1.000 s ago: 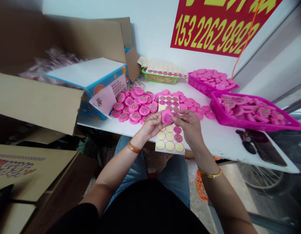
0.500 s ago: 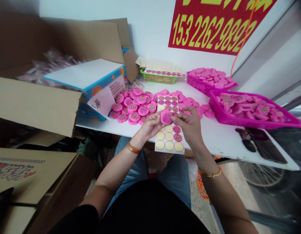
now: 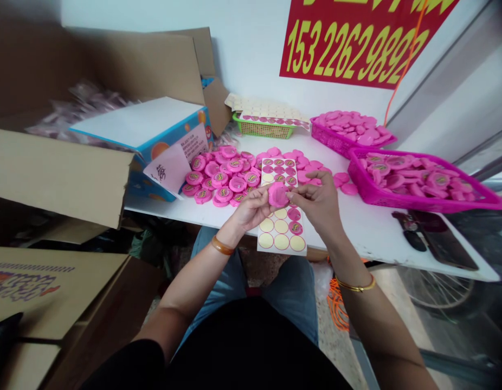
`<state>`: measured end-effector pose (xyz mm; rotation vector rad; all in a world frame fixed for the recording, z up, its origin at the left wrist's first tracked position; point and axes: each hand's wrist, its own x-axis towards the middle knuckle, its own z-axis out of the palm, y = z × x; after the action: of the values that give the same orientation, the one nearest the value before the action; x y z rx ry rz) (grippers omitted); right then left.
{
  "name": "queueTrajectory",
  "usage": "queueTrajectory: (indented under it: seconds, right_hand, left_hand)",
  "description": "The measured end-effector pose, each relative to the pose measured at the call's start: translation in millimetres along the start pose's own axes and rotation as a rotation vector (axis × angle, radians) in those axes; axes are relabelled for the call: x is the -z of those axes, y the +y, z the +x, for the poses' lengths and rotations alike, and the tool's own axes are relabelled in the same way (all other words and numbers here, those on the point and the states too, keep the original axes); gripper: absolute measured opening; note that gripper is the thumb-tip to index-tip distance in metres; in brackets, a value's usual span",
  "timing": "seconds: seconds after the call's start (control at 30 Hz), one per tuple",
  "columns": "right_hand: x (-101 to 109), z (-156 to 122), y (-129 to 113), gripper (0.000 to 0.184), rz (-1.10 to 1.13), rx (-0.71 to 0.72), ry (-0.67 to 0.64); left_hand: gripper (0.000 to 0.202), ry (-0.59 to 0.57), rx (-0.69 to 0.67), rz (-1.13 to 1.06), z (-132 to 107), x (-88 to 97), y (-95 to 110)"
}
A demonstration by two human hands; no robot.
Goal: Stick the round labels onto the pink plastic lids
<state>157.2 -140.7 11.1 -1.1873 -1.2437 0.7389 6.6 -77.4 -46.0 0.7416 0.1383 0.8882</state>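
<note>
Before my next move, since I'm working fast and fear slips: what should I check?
1. Grip on pink disc by left hand and right hand: ok.
2. Sticker on the disc's face: cannot tell.
3. Sticker sheet holds unused stickers: ok.
4. Sheet's near end fully on white table: not ok, it overhangs.
5. Plain discs within reach beside the sheet: ok.

A white worktop is lined along its far edge by a green basket and a pink basket. A larger pink basket is set by the right edge. A blue box is placed at the left edge, with a pile of pink discs just beside it. A sticker sheet is laid over the near edge. A phone is laid near the right corner.
</note>
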Motion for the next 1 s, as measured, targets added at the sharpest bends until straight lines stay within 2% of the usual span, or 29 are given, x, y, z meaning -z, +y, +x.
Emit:
queueTrajectory:
  seconds: [0.6, 0.87, 1.0]
  right_hand:
    - [-1.4, 0.5, 0.4, 0.047, -0.05, 0.07, 0.025]
    - [-2.6, -0.3, -0.4, 0.045, -0.154, 0.108, 0.044]
    - [-4.6, -2.9, -0.4, 0.044, -0.248, 0.141, 0.06]
  left_hand:
    - [0.03, 0.003, -0.025, 0.041, -0.3, -8.2, 3.3]
    - [0.038, 0.023, -0.01, 0.022, 0.1, -2.4, 1.2]
    - [0.033, 0.053, -0.006, 0.021, -0.7, -1.5, -0.1]
